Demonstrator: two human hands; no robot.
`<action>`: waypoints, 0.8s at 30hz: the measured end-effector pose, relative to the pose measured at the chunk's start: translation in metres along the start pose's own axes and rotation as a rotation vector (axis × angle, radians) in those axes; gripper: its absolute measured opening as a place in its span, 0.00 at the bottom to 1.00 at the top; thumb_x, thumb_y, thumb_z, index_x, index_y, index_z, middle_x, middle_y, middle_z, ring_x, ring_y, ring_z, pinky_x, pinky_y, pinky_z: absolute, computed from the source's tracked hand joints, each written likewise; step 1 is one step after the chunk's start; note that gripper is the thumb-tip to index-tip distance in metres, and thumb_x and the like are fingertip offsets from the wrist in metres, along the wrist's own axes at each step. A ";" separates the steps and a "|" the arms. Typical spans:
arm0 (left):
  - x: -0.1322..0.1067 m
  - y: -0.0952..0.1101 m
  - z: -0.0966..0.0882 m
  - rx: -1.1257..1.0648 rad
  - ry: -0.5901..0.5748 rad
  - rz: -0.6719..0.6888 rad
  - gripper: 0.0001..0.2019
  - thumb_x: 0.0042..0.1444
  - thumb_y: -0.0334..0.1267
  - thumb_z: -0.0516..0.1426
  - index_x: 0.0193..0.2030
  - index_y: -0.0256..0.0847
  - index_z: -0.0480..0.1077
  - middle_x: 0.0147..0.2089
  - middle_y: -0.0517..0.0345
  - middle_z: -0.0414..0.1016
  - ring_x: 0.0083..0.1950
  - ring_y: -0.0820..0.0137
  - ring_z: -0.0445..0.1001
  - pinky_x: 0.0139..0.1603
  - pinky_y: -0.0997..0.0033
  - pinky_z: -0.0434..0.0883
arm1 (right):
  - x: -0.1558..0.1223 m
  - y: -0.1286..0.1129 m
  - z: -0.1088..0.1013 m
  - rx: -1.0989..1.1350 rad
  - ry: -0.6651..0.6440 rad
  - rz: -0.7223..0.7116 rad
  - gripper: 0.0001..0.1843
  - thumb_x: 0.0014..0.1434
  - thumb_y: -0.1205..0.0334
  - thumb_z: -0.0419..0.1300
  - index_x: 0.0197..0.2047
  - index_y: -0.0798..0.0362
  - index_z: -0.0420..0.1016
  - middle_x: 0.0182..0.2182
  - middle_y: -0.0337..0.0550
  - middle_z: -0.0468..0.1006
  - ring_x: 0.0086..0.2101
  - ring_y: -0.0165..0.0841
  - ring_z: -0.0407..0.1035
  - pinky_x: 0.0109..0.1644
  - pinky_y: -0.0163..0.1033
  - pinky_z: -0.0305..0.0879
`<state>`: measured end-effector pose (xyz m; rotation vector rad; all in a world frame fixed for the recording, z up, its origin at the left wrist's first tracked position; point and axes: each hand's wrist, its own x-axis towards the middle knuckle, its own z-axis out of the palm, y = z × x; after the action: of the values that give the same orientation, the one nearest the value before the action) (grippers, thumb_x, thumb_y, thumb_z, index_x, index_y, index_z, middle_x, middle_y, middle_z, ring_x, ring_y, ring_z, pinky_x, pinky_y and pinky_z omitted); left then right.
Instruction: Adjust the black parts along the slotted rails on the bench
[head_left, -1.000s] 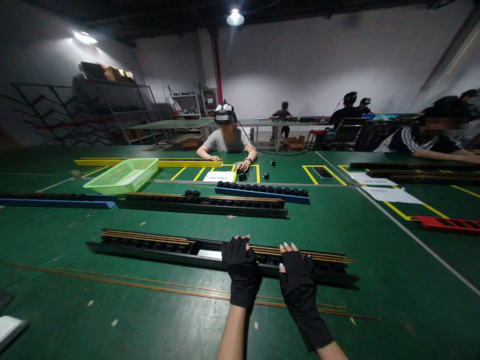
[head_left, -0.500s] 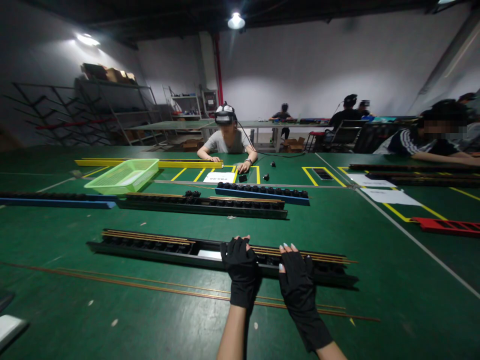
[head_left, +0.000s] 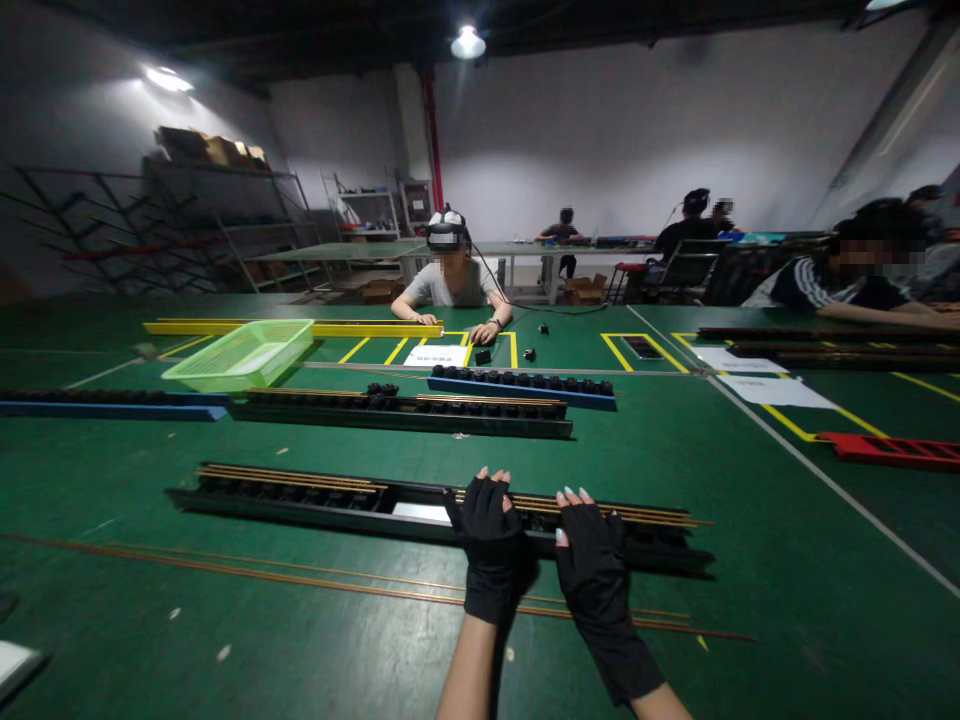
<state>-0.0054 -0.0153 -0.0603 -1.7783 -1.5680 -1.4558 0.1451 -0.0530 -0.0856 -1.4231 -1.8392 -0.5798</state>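
Observation:
A long black channel rail (head_left: 300, 517) lies across the table in front of me, with a row of black rollers inside. Thin brass rods (head_left: 536, 502) run along its top at the right, and more rods lie over its left part. My left hand (head_left: 491, 530), in a black fingerless glove, is closed over the rods just right of a gap showing a white surface. My right hand (head_left: 592, 545), gloved alike, grips the rail farther right, thumb on the near side and fingers across the top. The undersides of both hands are hidden.
Long loose rods (head_left: 300, 573) lie on the near tabletop. Beyond the rail are another black rail (head_left: 450, 420), a blue rail (head_left: 525, 390), a green basket (head_left: 240, 370) and a yellow rail (head_left: 360, 329). A co-worker (head_left: 454, 285) sits opposite; a red rail (head_left: 900, 452) is at right.
My left hand has shifted slightly right along the rods, nearer my right hand. The right hand keeps its place on the rail. The whole view has moved a little.

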 end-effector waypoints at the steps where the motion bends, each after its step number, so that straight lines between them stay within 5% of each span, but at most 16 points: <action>1: -0.001 0.003 0.001 0.000 -0.026 0.015 0.16 0.63 0.28 0.47 0.46 0.41 0.76 0.46 0.53 0.82 0.55 0.62 0.75 0.69 0.48 0.50 | 0.000 0.000 0.000 0.000 -0.005 0.003 0.29 0.64 0.68 0.49 0.68 0.53 0.60 0.58 0.49 0.74 0.65 0.41 0.58 0.70 0.54 0.43; 7: 0.003 0.010 0.005 0.065 -0.023 0.065 0.15 0.63 0.29 0.48 0.42 0.39 0.76 0.39 0.54 0.82 0.44 0.64 0.77 0.59 0.59 0.61 | 0.000 0.000 0.000 0.025 -0.030 0.025 0.26 0.64 0.68 0.48 0.64 0.54 0.65 0.58 0.49 0.74 0.65 0.41 0.59 0.69 0.54 0.43; 24: 0.003 0.009 0.003 0.056 -0.041 0.051 0.15 0.63 0.29 0.49 0.43 0.40 0.77 0.40 0.54 0.82 0.46 0.63 0.76 0.60 0.56 0.60 | 0.002 -0.001 -0.002 0.008 0.004 -0.003 0.27 0.64 0.69 0.50 0.66 0.55 0.62 0.58 0.50 0.74 0.65 0.40 0.57 0.69 0.54 0.44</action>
<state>0.0032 -0.0141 -0.0564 -1.8128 -1.5565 -1.3472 0.1449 -0.0534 -0.0832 -1.4132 -1.8388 -0.5760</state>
